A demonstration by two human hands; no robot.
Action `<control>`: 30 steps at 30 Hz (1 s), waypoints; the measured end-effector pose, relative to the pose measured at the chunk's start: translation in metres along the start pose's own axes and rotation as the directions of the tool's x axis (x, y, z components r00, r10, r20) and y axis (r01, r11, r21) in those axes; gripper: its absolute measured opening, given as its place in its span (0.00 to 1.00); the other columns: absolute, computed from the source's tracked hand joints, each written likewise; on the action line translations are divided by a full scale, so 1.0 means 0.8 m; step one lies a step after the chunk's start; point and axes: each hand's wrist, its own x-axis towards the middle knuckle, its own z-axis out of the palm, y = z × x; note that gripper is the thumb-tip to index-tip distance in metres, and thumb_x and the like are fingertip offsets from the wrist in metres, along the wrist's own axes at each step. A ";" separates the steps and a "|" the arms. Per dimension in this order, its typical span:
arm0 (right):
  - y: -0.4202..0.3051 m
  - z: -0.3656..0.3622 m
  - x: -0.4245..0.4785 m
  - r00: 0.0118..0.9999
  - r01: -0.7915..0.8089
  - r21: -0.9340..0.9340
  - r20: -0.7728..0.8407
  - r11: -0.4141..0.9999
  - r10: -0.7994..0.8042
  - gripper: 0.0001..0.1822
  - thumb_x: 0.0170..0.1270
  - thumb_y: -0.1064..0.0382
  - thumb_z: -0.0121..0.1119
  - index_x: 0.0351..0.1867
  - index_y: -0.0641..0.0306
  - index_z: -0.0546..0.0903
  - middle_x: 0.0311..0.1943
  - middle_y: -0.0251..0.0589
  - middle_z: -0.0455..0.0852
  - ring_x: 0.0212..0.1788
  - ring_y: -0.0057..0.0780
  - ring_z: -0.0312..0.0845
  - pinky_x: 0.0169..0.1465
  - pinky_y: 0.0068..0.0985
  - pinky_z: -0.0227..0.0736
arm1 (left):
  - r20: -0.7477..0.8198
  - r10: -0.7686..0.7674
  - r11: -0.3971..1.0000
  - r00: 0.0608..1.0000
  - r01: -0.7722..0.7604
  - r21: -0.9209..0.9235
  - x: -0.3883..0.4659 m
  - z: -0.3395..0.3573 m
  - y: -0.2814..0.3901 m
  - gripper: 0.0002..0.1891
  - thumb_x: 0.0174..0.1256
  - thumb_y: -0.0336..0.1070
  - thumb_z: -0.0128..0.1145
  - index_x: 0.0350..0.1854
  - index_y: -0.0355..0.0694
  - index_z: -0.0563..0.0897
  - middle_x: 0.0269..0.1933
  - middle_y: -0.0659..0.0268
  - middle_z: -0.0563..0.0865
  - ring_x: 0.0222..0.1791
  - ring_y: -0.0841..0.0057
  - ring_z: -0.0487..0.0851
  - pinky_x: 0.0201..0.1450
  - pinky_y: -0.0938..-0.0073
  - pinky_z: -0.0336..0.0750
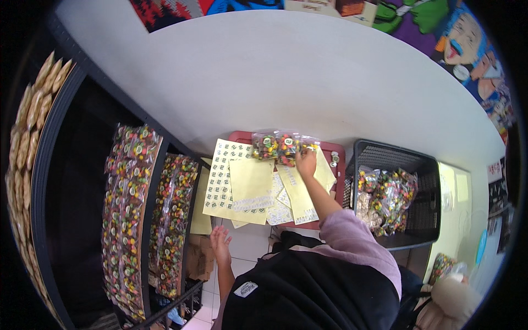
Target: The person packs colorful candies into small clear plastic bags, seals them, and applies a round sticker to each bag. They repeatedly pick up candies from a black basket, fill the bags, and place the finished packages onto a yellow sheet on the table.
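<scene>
My right hand (306, 163) touches the rightmost of several clear zip bags of coloured candy (287, 145) lined up along the far edge of a red table (339, 181); whether its fingers grip the bag cannot be told. My left hand (221, 239) is raised before the table's near left side, fingers apart, with nothing in it. Between the hands lie a sheet of round printed stickers (218, 177), a plain yellowish sheet (251, 177) over it, and several partly used label sheets (297, 194). A few loose round stickers (334, 158) lie at the table's right.
A black plastic basket (433, 198) with bags of candy (394, 198) stands right of the table. On the left, dark shelving (57, 111) holds rows of candy bags (128, 210) and long wrapped snacks (33, 111). Cardboard boxes (201, 258) sit below. Another person (449, 297) is at lower right.
</scene>
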 end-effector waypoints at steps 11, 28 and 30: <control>0.015 -0.211 -0.184 0.867 0.457 0.212 0.112 0.864 -0.486 0.05 0.44 0.69 0.62 0.19 0.65 0.77 0.18 0.40 0.75 0.24 0.34 0.71 0.30 0.30 0.65 | 0.446 -0.024 0.989 0.895 -0.042 0.139 -0.023 0.087 -0.042 0.15 0.65 0.33 0.45 0.53 0.37 0.65 0.25 0.70 0.72 0.27 0.84 0.72 0.33 0.83 0.69; 0.404 -0.432 -0.059 0.621 -0.114 -0.723 0.484 0.681 0.617 0.31 0.40 0.53 0.65 0.49 0.59 0.74 0.45 0.48 0.78 0.47 0.40 0.75 0.47 0.35 0.71 | 0.914 -0.059 0.669 0.401 -0.664 0.334 -0.201 0.337 -0.156 0.29 0.54 0.38 0.58 0.59 0.42 0.63 0.64 0.49 0.51 0.61 0.58 0.60 0.57 0.65 0.63; 0.458 -0.431 -0.043 0.486 -0.184 -0.766 0.473 0.616 0.734 0.30 0.41 0.51 0.64 0.49 0.60 0.75 0.44 0.48 0.78 0.46 0.38 0.76 0.47 0.35 0.71 | 0.929 -0.165 0.586 0.332 -0.724 0.363 -0.230 0.344 -0.163 0.34 0.53 0.39 0.59 0.62 0.45 0.58 0.63 0.43 0.49 0.63 0.52 0.55 0.61 0.62 0.57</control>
